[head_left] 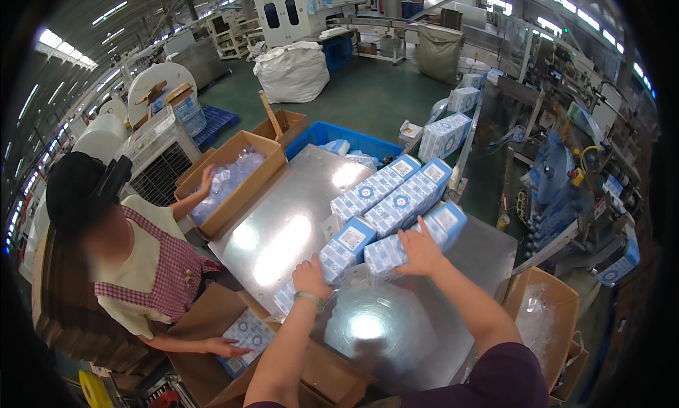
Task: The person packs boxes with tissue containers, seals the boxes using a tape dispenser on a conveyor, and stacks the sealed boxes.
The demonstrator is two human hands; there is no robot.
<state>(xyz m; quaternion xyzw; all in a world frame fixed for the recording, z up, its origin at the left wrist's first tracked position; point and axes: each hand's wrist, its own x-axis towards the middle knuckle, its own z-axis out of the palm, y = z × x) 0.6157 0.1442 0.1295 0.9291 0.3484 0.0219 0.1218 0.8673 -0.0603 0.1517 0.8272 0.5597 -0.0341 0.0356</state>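
- Metal worktop (304, 188): smooth, so wrapped packs probably slide easily.
- Right pack (382, 256), long, blue-and-white, lying on the worktop: likely light, squashy, slick; best held across both long sides.
- Left pack (346, 246), beside it: probably similar; pinched corners might tear.
- Right grip (420, 252): fingers spread over its pack; cannot tell if squeezing.
- Left grip (311, 278): at its pack's near end; closure unclear.
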